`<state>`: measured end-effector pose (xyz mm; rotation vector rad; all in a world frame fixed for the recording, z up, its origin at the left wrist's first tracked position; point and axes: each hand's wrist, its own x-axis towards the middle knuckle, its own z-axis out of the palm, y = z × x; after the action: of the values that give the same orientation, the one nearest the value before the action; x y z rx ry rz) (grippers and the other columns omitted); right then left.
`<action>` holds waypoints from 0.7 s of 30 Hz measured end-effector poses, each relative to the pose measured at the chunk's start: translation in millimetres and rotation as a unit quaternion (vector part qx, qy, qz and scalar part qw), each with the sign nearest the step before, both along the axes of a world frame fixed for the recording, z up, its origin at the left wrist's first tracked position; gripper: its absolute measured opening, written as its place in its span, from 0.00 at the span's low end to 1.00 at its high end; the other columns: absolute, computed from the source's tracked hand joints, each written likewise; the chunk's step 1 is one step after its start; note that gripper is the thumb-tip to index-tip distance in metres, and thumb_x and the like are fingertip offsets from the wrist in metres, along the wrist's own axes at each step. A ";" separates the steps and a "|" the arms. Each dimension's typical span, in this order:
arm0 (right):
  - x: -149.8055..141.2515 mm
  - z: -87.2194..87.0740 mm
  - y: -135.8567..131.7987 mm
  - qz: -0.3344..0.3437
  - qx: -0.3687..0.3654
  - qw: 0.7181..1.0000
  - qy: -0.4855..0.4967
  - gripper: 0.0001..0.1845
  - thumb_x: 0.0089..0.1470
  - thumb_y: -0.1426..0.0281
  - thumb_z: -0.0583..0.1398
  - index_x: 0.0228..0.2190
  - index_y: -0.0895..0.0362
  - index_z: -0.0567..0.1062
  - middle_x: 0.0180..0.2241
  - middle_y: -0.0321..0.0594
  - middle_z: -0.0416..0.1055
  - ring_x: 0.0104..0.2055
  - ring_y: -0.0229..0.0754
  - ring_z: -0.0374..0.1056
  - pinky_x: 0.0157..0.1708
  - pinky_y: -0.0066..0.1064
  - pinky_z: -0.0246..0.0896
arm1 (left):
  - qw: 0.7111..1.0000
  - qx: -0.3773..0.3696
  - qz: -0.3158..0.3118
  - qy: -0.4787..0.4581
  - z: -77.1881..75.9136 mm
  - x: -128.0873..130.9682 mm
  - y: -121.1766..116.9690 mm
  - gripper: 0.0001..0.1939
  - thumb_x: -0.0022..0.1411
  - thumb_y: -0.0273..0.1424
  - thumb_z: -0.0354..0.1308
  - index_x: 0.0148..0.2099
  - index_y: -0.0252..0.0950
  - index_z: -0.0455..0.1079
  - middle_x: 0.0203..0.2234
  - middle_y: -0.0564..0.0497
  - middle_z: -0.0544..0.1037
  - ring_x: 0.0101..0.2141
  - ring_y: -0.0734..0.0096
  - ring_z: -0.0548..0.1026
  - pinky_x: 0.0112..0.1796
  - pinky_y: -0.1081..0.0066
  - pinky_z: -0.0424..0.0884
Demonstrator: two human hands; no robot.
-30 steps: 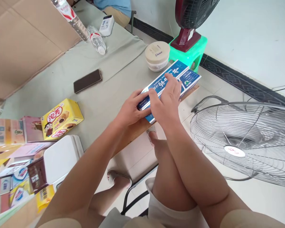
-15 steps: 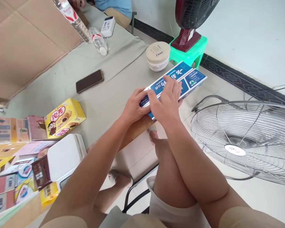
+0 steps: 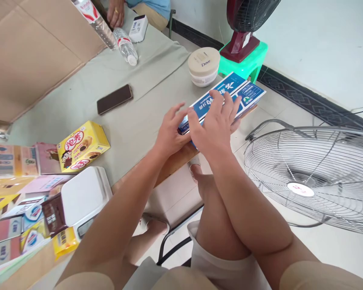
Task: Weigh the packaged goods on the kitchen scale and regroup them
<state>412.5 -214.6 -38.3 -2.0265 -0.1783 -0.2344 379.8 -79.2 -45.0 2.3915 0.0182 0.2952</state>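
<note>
A blue and white toothpaste box (image 3: pixel 236 81) lies at the table's edge, pointing away from me to the right. At its near end is my left hand (image 3: pixel 171 133), fingers stretched and slightly apart, thumb close against the box end. My right hand (image 3: pixel 215 129) is over the middle of the box with its fingers spread. It covers part of the printing, and whether its fingertips touch the box is hard to tell. Just beyond the box stands a round Dove tub (image 3: pixel 203 66) with a beige lid.
A phone (image 3: pixel 115 99), a yellow snack box (image 3: pixel 83 145), a white scale (image 3: pixel 85 195) and several packets occupy the table's left. Water bottles (image 3: pixel 125 46) lie farther back, near another person's hand (image 3: pixel 115 13). A large fan (image 3: pixel 308 177) is on the right; another stands on a green stool (image 3: pixel 245 64).
My fingers have loosened from the toothpaste box: the left ones lifted and straightened, the right ones spread. The box now rests along the table edge. The other person's hand shows more.
</note>
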 end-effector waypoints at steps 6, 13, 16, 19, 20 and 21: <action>-47.1 44.2 5.7 0.234 -0.031 0.963 -0.131 0.21 0.67 0.64 0.50 0.58 0.54 0.68 0.61 0.56 0.70 0.71 0.54 0.62 0.70 0.56 0.61 | 0.982 -0.040 0.088 -0.162 38.3 -109.2 8.7 0.23 0.76 0.54 0.47 0.59 0.47 0.72 0.54 0.46 0.79 0.58 0.54 0.76 0.62 0.53 0.71; -111.1 30.8 58.3 0.369 0.016 0.913 -0.175 0.15 0.63 0.66 0.54 0.49 0.55 0.71 0.52 0.55 0.77 0.57 0.53 0.74 0.58 0.49 0.71 | 0.956 0.001 0.247 -0.161 38.4 -265.9 53.9 0.19 0.74 0.49 0.54 0.46 0.41 0.75 0.40 0.46 0.81 0.42 0.59 0.79 0.45 0.58 0.77; -144.0 25.2 85.8 0.416 -0.010 0.894 -0.163 0.14 0.62 0.66 0.54 0.48 0.54 0.72 0.51 0.53 0.78 0.56 0.54 0.75 0.55 0.48 0.72 | 0.926 0.007 0.335 -0.172 36.4 -312.9 72.4 0.21 0.73 0.52 0.53 0.45 0.41 0.75 0.39 0.46 0.81 0.41 0.59 0.79 0.45 0.58 0.76; -178.8 24.1 111.4 0.481 -0.050 0.862 -0.148 0.13 0.63 0.67 0.54 0.48 0.55 0.73 0.52 0.53 0.78 0.54 0.53 0.76 0.53 0.45 0.73 | 0.886 0.007 0.421 -0.193 27.1 -357.2 88.1 0.21 0.73 0.52 0.52 0.44 0.41 0.74 0.37 0.48 0.80 0.41 0.60 0.78 0.44 0.59 0.76; -189.4 23.4 119.2 0.503 -0.065 0.850 -0.145 0.14 0.64 0.68 0.54 0.48 0.55 0.73 0.53 0.53 0.78 0.54 0.52 0.76 0.53 0.45 0.73 | 0.870 0.007 0.452 -0.196 22.1 -371.4 92.5 0.21 0.73 0.52 0.51 0.44 0.41 0.73 0.37 0.48 0.79 0.41 0.60 0.78 0.45 0.58 0.76; -199.1 22.1 126.7 0.521 -0.077 0.838 -0.146 0.14 0.64 0.68 0.54 0.48 0.55 0.74 0.53 0.53 0.78 0.54 0.53 0.76 0.53 0.45 0.73 | 0.857 0.005 0.479 -0.191 16.6 -384.5 96.4 0.21 0.73 0.53 0.51 0.44 0.42 0.73 0.37 0.48 0.79 0.42 0.59 0.78 0.47 0.57 0.77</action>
<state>213.4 -87.9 -16.2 -1.7498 -1.4747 0.1792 -4.8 17.1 -28.4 2.0996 1.0374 1.2171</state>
